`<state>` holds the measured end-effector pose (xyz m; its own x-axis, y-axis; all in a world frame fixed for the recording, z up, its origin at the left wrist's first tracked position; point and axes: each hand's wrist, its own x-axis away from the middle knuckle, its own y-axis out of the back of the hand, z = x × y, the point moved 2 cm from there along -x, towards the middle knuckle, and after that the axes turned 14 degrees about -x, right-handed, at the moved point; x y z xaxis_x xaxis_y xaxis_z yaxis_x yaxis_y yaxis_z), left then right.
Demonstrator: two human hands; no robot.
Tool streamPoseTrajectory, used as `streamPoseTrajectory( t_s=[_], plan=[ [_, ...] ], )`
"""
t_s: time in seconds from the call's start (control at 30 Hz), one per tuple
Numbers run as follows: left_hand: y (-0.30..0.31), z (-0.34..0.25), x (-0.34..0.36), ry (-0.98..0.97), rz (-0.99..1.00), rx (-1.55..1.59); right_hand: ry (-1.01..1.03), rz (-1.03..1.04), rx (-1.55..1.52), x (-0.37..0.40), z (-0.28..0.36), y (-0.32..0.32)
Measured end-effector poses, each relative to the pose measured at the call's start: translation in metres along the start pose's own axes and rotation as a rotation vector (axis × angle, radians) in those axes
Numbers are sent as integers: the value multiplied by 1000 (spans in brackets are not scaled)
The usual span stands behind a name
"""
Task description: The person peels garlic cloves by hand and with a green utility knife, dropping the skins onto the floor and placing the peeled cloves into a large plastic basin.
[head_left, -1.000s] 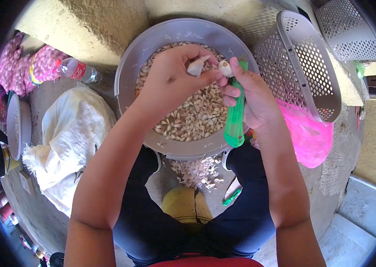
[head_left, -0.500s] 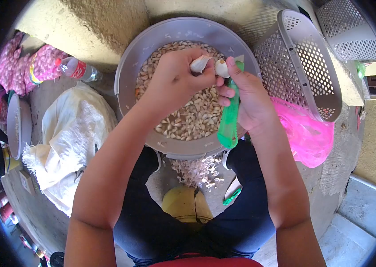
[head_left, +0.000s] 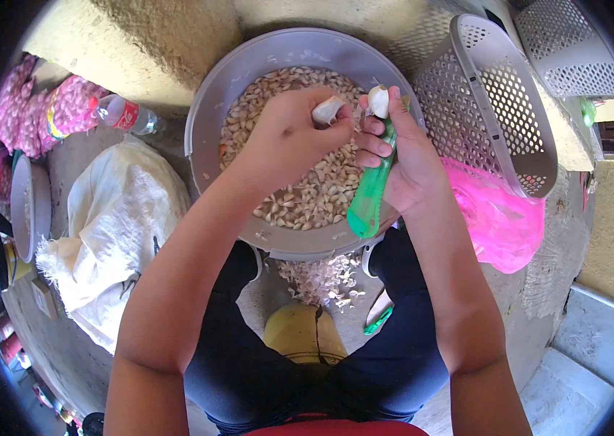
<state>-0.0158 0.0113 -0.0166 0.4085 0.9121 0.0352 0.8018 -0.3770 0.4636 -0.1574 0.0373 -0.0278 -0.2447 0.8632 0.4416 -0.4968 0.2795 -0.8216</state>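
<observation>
1. Garlic clove (head_left: 378,100) sits above the basin's far right rim. The thumb and forefinger of your right hand (head_left: 409,163) pinch it at the blade end of the green knife (head_left: 369,192), and the other fingers wrap the handle.
2. Your left hand (head_left: 289,138) pinches a pale garlic piece (head_left: 327,110) at its fingertips, just beside the clove.
3. Risk: the blade is hidden behind thumb and clove. A slip on the skin could nick you or drop the clove.
4. Beneath lies the basin (head_left: 209,123) of peeled cloves (head_left: 307,196). A tilted mesh basket (head_left: 499,102) crowds its right edge, with a pink bag (head_left: 499,218) below.
</observation>
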Motion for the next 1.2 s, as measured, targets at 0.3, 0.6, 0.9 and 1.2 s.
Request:
streamPoseTrajectory(
  t_s=[0.3, 0.6, 0.9, 1.2],
  plan=[
    [-4, -3, 1, 175, 60, 253, 122, -130, 173, 3, -6, -4],
    [-3, 3, -2, 180, -3, 370, 180, -200, 267, 2, -7, -4],
    [10, 8, -5, 294, -64, 447, -52, -23, 128, 2, -6, -4],
    [3, 3, 1, 324, 274, 368, -220, 175, -98, 5, 0, -3]
  ],
)
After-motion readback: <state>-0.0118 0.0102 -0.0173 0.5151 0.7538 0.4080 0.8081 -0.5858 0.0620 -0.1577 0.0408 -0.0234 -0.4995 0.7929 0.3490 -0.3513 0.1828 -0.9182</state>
